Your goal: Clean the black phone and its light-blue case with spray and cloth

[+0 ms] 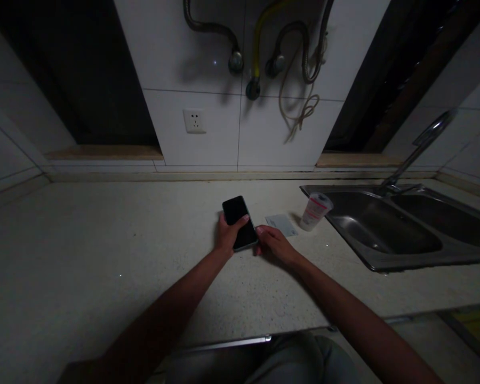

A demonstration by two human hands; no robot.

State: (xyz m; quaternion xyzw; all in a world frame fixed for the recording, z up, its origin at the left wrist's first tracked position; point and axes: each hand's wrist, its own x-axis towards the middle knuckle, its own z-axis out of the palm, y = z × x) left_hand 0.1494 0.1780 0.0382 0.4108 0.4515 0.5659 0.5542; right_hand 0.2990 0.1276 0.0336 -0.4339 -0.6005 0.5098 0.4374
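Observation:
A smartphone [236, 209] with a dark screen is tilted above the pale countertop. My left hand [226, 234] is closed around its left side, with the thumb lying across the screen. At the phone's lower right edge, my right hand [275, 244] has its fingers curled and pressed together against the corner. Whether those fingers also pinch something small cannot be made out. Just beyond my right hand, a flat grey-white card or packet [282, 224] lies on the counter. Beside it stands a clear plastic cup [316, 212] with red markings, leaning in the view.
To the right is a steel double sink [378, 261] with a chrome faucet [418, 146]. The countertop [84, 240] stretches left to the wall. On the tiled wall are a power socket [194, 121], hose valves [236, 62] and a tied cord [306, 112]. Light is dim.

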